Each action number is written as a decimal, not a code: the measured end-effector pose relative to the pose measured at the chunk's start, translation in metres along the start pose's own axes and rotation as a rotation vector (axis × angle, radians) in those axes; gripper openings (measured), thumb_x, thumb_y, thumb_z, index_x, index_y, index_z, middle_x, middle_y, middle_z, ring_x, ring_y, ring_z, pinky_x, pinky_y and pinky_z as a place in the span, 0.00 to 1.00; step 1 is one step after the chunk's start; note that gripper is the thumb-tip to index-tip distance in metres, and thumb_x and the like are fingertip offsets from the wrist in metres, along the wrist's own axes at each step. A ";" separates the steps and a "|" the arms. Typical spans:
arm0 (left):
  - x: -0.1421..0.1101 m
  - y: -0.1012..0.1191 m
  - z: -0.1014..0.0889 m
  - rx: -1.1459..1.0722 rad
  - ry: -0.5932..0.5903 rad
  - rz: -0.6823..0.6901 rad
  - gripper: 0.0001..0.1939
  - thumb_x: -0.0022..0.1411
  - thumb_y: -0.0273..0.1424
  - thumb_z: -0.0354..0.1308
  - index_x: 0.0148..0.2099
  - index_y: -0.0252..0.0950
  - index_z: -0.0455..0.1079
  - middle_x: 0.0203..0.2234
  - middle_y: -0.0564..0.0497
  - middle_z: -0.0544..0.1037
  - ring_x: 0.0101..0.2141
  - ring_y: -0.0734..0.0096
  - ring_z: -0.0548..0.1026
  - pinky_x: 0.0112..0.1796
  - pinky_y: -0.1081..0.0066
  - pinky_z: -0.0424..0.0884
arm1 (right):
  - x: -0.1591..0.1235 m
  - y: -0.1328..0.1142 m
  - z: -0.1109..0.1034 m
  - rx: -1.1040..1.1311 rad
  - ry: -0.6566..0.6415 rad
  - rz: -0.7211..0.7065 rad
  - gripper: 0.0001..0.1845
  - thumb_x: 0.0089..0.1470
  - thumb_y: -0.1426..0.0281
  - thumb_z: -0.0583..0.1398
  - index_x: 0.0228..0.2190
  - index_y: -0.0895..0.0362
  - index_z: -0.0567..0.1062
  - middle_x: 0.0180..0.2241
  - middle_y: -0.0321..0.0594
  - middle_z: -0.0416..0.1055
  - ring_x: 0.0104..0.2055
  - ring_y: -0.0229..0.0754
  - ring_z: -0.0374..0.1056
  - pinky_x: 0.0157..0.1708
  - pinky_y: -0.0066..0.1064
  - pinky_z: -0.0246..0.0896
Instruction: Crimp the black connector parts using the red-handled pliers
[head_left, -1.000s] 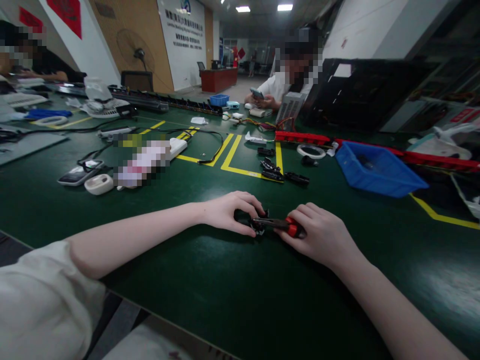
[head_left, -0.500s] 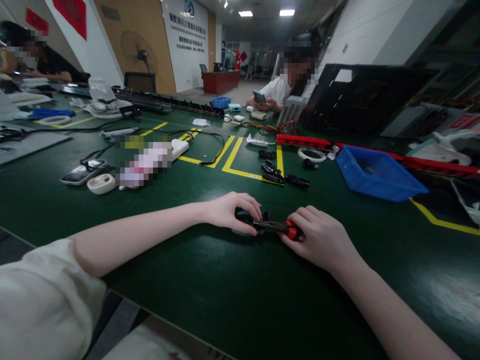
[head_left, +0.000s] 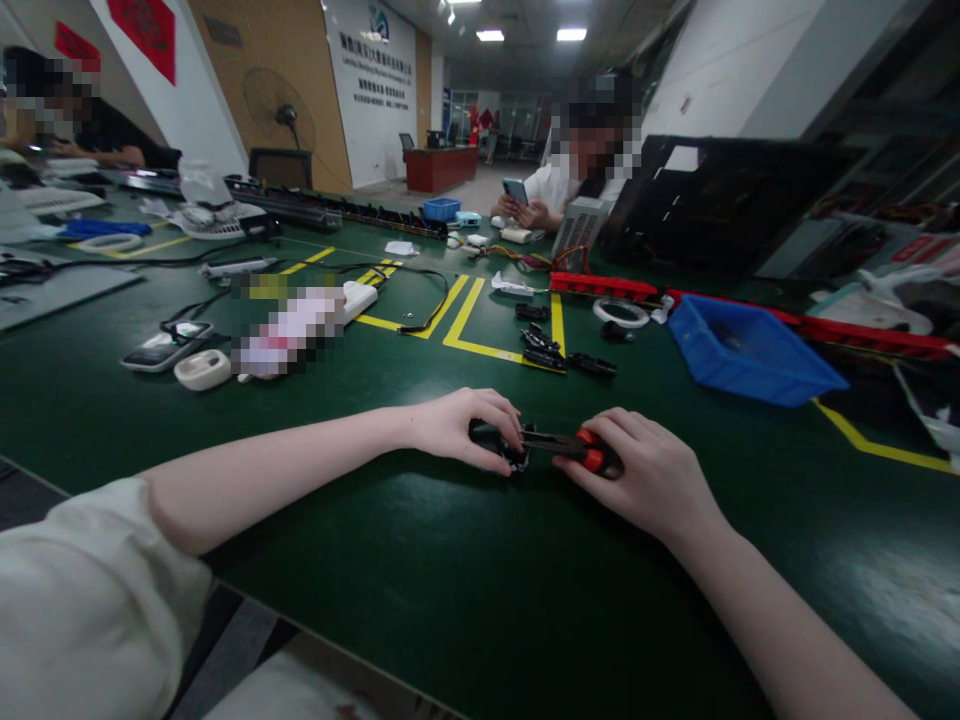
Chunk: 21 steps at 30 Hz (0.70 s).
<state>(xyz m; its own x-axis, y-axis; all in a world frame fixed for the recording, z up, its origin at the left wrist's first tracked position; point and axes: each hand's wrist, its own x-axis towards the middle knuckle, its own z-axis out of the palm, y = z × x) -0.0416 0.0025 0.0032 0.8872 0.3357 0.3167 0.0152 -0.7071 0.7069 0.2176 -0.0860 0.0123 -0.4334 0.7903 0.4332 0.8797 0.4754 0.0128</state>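
My left hand point(head_left: 469, 428) is closed around a small black part point(head_left: 517, 460), most of it covered by the fingers and palm. A pair of pliers point(head_left: 553, 443) with red and black handles sits in my right hand point(head_left: 637, 460), its fingers wrapped round the grips. The metal jaws point left and reach the black part beside my left fingertips. Whether the jaws pinch it I cannot tell. Both hands rest low over the green tabletop point(head_left: 420, 580).
Several black pieces point(head_left: 544, 340) lie beyond my hands near yellow tape. A blue bin point(head_left: 750, 350) stands at right, before a red strip point(head_left: 604, 287). At left are a phone-like device point(head_left: 166, 345) and white case point(head_left: 202, 370). A person point(head_left: 577, 165) sits across, holding a phone.
The pliers have turned slightly, and their handles have shifted a little to the right with my right hand. My left hand stays nearly in place. The person across has raised the phone slightly.
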 end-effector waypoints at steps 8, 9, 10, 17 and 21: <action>-0.001 -0.001 0.000 -0.008 0.012 -0.006 0.13 0.55 0.34 0.69 0.42 0.37 0.78 0.44 0.44 0.78 0.51 0.60 0.73 0.52 0.63 0.66 | 0.000 0.002 0.000 -0.011 -0.005 -0.056 0.22 0.59 0.52 0.55 0.34 0.58 0.74 0.35 0.48 0.73 0.35 0.46 0.68 0.33 0.35 0.60; -0.001 -0.001 0.000 -0.008 0.012 -0.008 0.13 0.55 0.34 0.69 0.42 0.37 0.78 0.44 0.44 0.78 0.51 0.60 0.73 0.52 0.63 0.67 | 0.001 0.001 0.000 -0.018 -0.009 -0.057 0.21 0.60 0.53 0.54 0.34 0.59 0.74 0.35 0.48 0.73 0.35 0.46 0.68 0.33 0.35 0.60; -0.001 0.000 0.000 -0.007 0.013 -0.009 0.13 0.55 0.34 0.69 0.42 0.37 0.78 0.44 0.44 0.78 0.51 0.60 0.73 0.52 0.63 0.67 | 0.001 0.001 0.000 -0.028 -0.008 -0.059 0.20 0.61 0.55 0.53 0.33 0.59 0.74 0.35 0.48 0.73 0.34 0.45 0.68 0.33 0.35 0.60; 0.000 -0.002 0.001 0.018 0.028 0.013 0.13 0.54 0.34 0.69 0.41 0.35 0.78 0.43 0.44 0.79 0.50 0.60 0.73 0.52 0.63 0.66 | 0.000 -0.002 -0.003 -0.095 0.054 -0.094 0.20 0.61 0.58 0.53 0.39 0.62 0.74 0.38 0.51 0.72 0.35 0.45 0.67 0.34 0.35 0.60; 0.001 -0.001 0.001 0.014 0.039 0.003 0.13 0.53 0.34 0.70 0.41 0.36 0.79 0.42 0.44 0.79 0.49 0.60 0.74 0.51 0.62 0.67 | 0.001 -0.003 -0.002 -0.068 0.007 -0.084 0.18 0.61 0.58 0.54 0.31 0.59 0.73 0.32 0.47 0.71 0.32 0.44 0.65 0.32 0.34 0.57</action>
<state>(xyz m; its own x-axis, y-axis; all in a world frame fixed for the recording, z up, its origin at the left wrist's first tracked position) -0.0404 0.0026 0.0020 0.8687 0.3574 0.3430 0.0196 -0.7167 0.6971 0.2150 -0.0875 0.0147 -0.5050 0.7458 0.4344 0.8517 0.5122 0.1108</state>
